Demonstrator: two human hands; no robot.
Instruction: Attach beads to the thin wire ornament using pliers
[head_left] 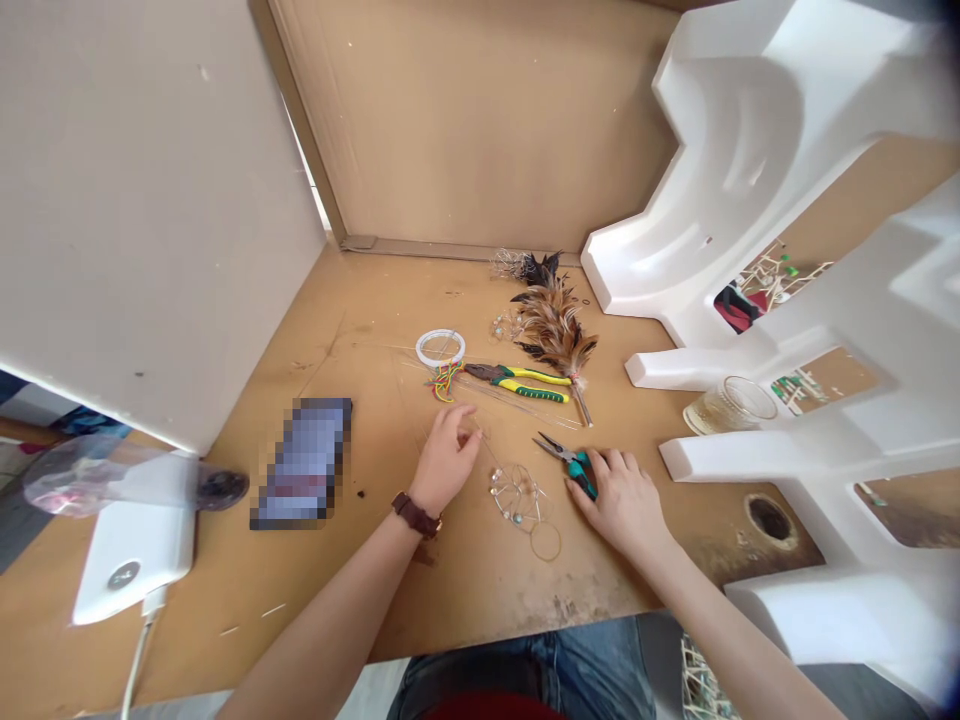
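Note:
My right hand (pixel 621 495) rests on the table, its fingers closed round the teal handles of needle-nose pliers (pixel 576 466). The jaws point up and left, slightly parted. My left hand (pixel 448 455) has curled fingers pinched together; a faint thin line runs by the fingertips, too fine to make out. Between both hands lies a wire piece with beads (pixel 516 495), and a thin gold ring (pixel 546 541) touches its lower end. Beyond my left hand are combination pliers (pixel 517 380) with yellow-green grips, a bundle of coloured threads (pixel 446 381) and a white ring (pixel 440 348).
Brown feathers (pixel 559 320) on a stick lie at the back. A phone (pixel 302 463) with a blurred screen, a white power bank (pixel 135 560) and a clear plastic bottle (pixel 112 475) are at left. White foam (pixel 709 455) borders the right, with a glass (pixel 730 404) and a table hole (pixel 770 521).

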